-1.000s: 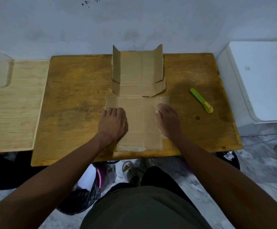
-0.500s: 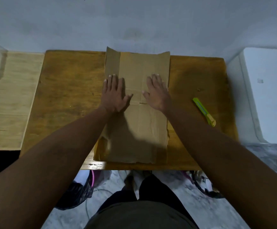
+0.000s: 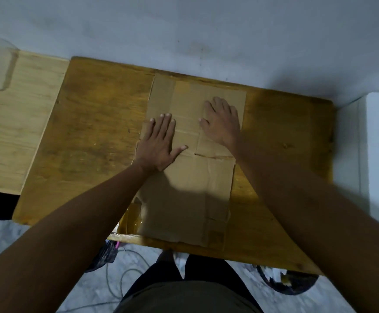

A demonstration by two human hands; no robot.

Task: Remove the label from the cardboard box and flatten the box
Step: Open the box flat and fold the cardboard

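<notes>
The brown cardboard box [image 3: 190, 195] lies opened out flat along the middle of the dark wooden table [image 3: 89, 136], reaching from the wall side to the near edge. My left hand [image 3: 160, 143] presses palm down on its left part, fingers spread. On the far right panel rests my right hand [image 3: 222, 123], also flat, palm down. Neither hand grips anything. Glossy tape [image 3: 131, 219] shows at the box's near left corner. No label can be made out on the visible face.
A lighter wooden table [image 3: 10, 123] adjoins on the left. To the right stands a white appliance [image 3: 378, 154]. A pale wall runs behind the table. Cables and dark bags lie on the floor below the near edge. My right forearm hides the table's right part.
The raised far flaps have been pushed down flat. Both hands moved from the box's near part to its far part; since half a second ago the right hand slid further away. The view tilted.
</notes>
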